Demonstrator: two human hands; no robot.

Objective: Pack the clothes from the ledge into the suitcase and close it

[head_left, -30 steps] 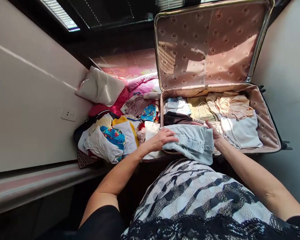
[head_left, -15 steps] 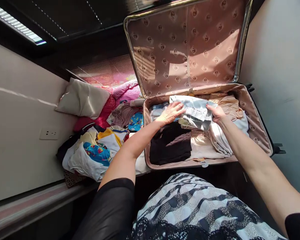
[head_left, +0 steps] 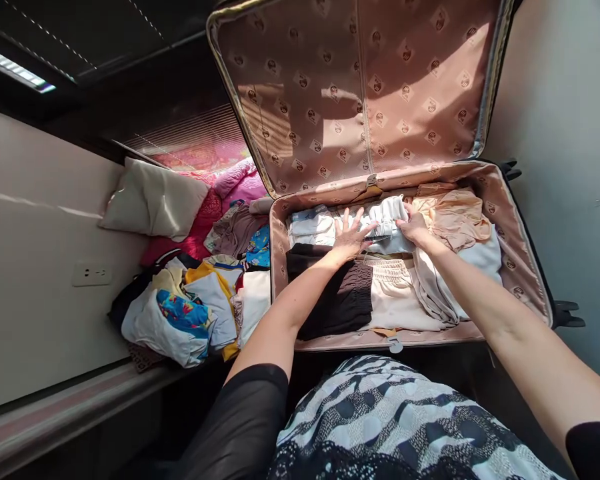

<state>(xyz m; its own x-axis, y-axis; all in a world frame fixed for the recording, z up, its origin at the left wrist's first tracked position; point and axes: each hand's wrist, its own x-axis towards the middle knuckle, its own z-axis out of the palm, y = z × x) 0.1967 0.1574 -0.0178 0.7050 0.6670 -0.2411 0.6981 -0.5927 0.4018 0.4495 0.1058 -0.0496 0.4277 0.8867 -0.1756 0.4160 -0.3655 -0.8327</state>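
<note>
An open suitcase (head_left: 330,343) with pink patterned lining stands before me, filled with folded clothes. My left hand (head_left: 351,239), fingers spread, rests on a folded light grey-white garment (head_left: 387,217) in the back middle. At that garment's right end, my right hand (head_left: 414,227) pinches its edge between thumb and fingers. Folded white and blue clothes (head_left: 311,225) lie left of it, a peach garment (head_left: 453,213) to the right. In front are black shorts (head_left: 337,300) with a ribbed waistband and cream trousers (head_left: 393,293) with an elastic waist.
The suitcase lid (head_left: 360,87) leans open at the back. On the left lies a heap of loose clothes (head_left: 180,320), with a grey-white pillow (head_left: 155,200) and pink bedding (head_left: 240,181) behind. Walls stand on both sides, the left one with a socket (head_left: 91,273).
The light garment has gone from being held above the pile to lying among the clothes. My left hand has spread its fingers on it. The camera view has shifted slightly.
</note>
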